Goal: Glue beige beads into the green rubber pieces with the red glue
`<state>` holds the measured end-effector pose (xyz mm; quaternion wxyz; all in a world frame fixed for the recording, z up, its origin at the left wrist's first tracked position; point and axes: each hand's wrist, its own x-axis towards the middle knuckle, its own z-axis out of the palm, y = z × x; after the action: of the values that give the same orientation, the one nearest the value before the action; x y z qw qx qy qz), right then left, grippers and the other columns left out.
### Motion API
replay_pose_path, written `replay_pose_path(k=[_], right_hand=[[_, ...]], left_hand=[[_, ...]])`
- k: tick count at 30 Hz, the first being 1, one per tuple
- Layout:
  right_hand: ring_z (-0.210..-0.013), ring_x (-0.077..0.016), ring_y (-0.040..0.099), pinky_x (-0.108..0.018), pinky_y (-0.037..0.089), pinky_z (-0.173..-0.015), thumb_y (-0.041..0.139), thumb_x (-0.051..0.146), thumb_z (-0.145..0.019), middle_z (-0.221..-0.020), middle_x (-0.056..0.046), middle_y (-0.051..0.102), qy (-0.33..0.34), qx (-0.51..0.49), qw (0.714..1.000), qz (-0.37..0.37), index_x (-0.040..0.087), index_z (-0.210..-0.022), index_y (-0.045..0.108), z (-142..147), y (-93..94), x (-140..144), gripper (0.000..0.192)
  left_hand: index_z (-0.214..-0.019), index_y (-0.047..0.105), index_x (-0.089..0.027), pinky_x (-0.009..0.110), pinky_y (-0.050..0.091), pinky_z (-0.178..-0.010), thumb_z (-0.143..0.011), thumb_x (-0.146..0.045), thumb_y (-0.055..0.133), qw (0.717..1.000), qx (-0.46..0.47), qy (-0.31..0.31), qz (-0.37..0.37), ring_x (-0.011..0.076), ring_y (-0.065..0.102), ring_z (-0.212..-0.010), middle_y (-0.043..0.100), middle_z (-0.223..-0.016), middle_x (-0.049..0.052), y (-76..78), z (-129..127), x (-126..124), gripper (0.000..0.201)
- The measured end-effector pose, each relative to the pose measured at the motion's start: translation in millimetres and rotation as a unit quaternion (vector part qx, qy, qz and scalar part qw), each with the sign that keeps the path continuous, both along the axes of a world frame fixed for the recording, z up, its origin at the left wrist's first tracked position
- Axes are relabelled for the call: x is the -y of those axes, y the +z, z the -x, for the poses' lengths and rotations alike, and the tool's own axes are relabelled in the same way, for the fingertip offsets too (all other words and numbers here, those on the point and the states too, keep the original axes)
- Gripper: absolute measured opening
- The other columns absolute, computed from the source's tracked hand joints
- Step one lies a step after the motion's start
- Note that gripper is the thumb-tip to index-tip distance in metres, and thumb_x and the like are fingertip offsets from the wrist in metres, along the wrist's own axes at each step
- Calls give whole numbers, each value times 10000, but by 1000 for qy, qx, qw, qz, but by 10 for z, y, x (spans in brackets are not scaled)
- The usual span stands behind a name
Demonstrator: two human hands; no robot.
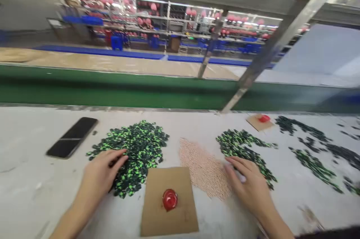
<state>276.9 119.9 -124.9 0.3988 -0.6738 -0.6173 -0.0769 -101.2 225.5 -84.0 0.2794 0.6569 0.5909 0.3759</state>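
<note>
My left hand (pixel 104 173) reaches into the left edge of a pile of small black and bright-green pieces (pixel 140 149). Its fingers are curled, with thumb and fingertips close together; whatever is between them is hidden. My right hand (pixel 250 184) is at the right edge of a spread of tiny pinkish-beige pieces (pixel 202 167). Its fingers are bent together, slightly blurred, and a small whitish thing (pixel 241 176) shows among them. Between the hands lies a cardboard square (pixel 170 220) bearing a glossy red blob (pixel 170 199).
Left lies a black phone (pixel 72 137). Another black-green pile (pixel 242 145) is beyond my right hand. More dark pieces (pixel 315 167) and a second cardboard square (pixel 257 123) with red on it lie right. A green ledge (pixel 112 89) and slanted metal post (pixel 253 70) bound the white table.
</note>
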Motion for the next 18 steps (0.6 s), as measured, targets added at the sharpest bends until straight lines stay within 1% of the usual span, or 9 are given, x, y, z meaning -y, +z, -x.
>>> replay_pose_path(k=[3, 5, 6, 7, 8, 11, 12, 13, 18], right_hand=[[-941, -270, 719, -471, 581, -853, 570, 480, -1006, -1013, -103, 764, 16, 63, 994, 83, 222, -997, 763, -4, -67, 95, 323], [-951, -296, 721, -478, 584, -835, 559, 450, -1004, -1031, -119, 770, 29, 73, 990, 114, 235, -1041, 780, 127, -56, 77, 311], [-941, -298, 720, -475, 586, -820, 559, 435, -1002, -1034, -122, 767, 33, 73, 989, 121, 232, -1062, 779, 198, -43, 67, 305], [-918, -300, 718, -473, 587, -802, 557, 429, -1002, -1021, -126, 765, 36, 70, 989, 122, 227, -1062, 779, 260, -33, 62, 307], [-891, -301, 717, -471, 587, -785, 548, 432, -1003, -997, -132, 764, 40, 64, 990, 121, 219, -1044, 783, 305, -30, 59, 319], [-818, -303, 719, -463, 585, -738, 513, 461, -1014, -916, -144, 767, 56, 35, 992, 108, 207, -935, 790, 345, -72, 45, 384], [-799, -300, 723, -456, 585, -723, 505, 472, -1015, -892, -141, 770, 62, 24, 992, 104, 210, -897, 788, 342, -95, 34, 403], [-785, -297, 728, -449, 585, -708, 502, 478, -1016, -878, -137, 774, 67, 14, 992, 102, 215, -870, 783, 339, -116, 21, 412], [-773, -287, 747, -417, 584, -667, 508, 428, -1007, -859, -110, 792, 76, -43, 989, 116, 237, -849, 771, 391, -112, -24, 361]], left_hand=[[-861, 839, -337, 315, 463, -751, -689, -310, 874, 999, 27, 37, 22, 294, 626, -795, 793, -892, 33, 11, 2, -46, 178], [-867, 839, -326, 278, 471, -650, -658, -338, 912, 992, 68, 64, 88, 250, 629, -708, 803, -847, 11, 83, -33, 30, 221], [-862, 837, -305, 258, 477, -610, -644, -353, 933, 982, 117, 68, 131, 224, 630, -676, 801, -819, 11, 127, -65, 90, 243], [-865, 833, -277, 235, 483, -582, -637, -367, 949, 964, 188, 65, 175, 198, 629, -657, 794, -796, 17, 167, -105, 154, 271], [-880, 828, -246, 212, 485, -560, -627, -371, 967, 935, 274, 52, 222, 168, 616, -632, 781, -773, 24, 199, -151, 217, 314], [-905, 812, -168, 147, 475, -529, -587, -334, 1014, 813, 480, 6, 329, 90, 559, -578, 731, -719, 29, 232, -286, 352, 412], [-897, 810, -157, 136, 475, -526, -569, -330, 1026, 790, 505, 0, 347, 77, 550, -571, 721, -710, 30, 230, -321, 379, 429], [-882, 811, -154, 128, 474, -524, -553, -328, 1035, 773, 520, -7, 364, 69, 547, -568, 713, -703, 30, 227, -349, 400, 435], [-797, 812, -172, 109, 461, -529, -569, -328, 1034, 731, 550, -39, 402, 49, 530, -556, 706, -686, 22, 254, -427, 490, 355]])
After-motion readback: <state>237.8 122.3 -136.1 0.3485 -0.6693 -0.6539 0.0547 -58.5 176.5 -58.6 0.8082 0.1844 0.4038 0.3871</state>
